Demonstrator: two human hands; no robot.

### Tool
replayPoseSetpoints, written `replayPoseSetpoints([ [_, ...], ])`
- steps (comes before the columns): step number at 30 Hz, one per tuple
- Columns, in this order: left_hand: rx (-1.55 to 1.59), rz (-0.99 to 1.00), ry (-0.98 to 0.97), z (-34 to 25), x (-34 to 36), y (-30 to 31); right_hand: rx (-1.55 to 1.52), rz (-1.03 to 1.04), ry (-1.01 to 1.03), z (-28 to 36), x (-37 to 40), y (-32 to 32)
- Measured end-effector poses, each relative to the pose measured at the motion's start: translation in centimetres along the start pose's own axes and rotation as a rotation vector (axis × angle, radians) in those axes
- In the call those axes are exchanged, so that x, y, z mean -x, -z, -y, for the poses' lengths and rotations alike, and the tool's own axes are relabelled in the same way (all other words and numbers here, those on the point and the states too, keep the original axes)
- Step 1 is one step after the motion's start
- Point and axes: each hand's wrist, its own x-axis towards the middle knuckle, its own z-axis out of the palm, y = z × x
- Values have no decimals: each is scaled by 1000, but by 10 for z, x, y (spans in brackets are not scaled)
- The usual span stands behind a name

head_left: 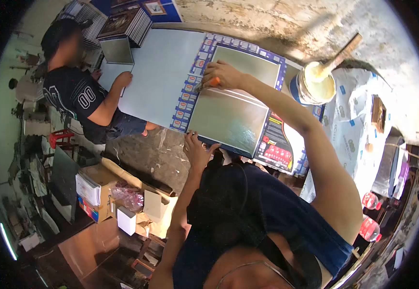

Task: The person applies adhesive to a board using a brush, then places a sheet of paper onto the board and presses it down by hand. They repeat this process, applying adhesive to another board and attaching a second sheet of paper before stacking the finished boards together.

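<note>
An opened-out cover (224, 118) with grey, slightly glossy board panels and a pale spine strip lies on the worktable. My right hand (224, 76) is closed round a small orange-handled tool (214, 82) at the cover's left edge, near the spine strip. The tool's grey end is too small to make out. My left hand (200, 150) rests at the cover's near left corner, its fingers spread along the edge. Under the cover is a blue printed sheet (183, 108) with repeated small labels.
A bucket of cream paste (315, 89) with a wooden-handled brush (344, 53) stands at right. Another person (82, 91) works at the table's left end over a pale sheet (159, 72). Stacked framed pieces (125, 24) stand behind. Cardboard boxes (103, 192) sit below left.
</note>
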Motion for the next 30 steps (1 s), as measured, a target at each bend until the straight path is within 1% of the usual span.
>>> replayPoseSetpoints([
  [1, -27, 2, -2, 0, 1, 0, 0, 26, 34, 1, 1, 2],
  [2, -53, 1, -3, 0, 0, 0, -158, -21, -53, 18, 16, -2],
  [5, -68, 19, 28, -2, -2, 2, -51, 305, 38, 21, 52, 9],
  [6, -60, 27, 45, -4, -2, 2, -1, 265, 55, 21, 72, 9],
  [9, -52, 40, 34, -8, -3, 9, -123, 311, -12, 33, 131, 28],
  [11, -62, 65, 19, -6, -2, 7, -72, 447, -17, 52, 155, 48],
  [14, -66, 85, 11, -9, -4, 12, -75, 653, -28, 64, 177, 73],
  [17, -82, 71, -33, -3, -4, 7, -102, 641, -163, 64, 177, 100],
  [18, -84, 65, -38, -2, -4, 5, 27, 686, -182, 57, 164, 103],
  [19, -86, 62, -41, -2, -4, 5, -49, 663, -219, 52, 144, 116],
  [21, -118, 60, -61, -5, -2, 8, 34, 308, -177, 27, 124, 102],
  [22, -135, 58, -69, -8, -2, 9, 79, 186, -121, 22, 108, 98],
  [23, -148, 68, -71, -9, -1, 10, 98, 164, -149, 16, 91, 90],
  [24, -163, 78, -74, -9, -1, 11, 117, 138, -115, 4, 79, 80],
  [25, -180, 86, -78, -9, -2, 13, 120, 156, -124, -4, 72, 69],
  [26, -199, 81, -93, -8, -2, 13, 119, 205, -186, -20, 71, 43],
  [27, -215, 76, -109, -7, -2, 12, 118, 256, -247, -22, 70, 35],
  [30, -231, 75, -122, -1, -4, 8, 100, 423, -216, -19, 108, 28],
])
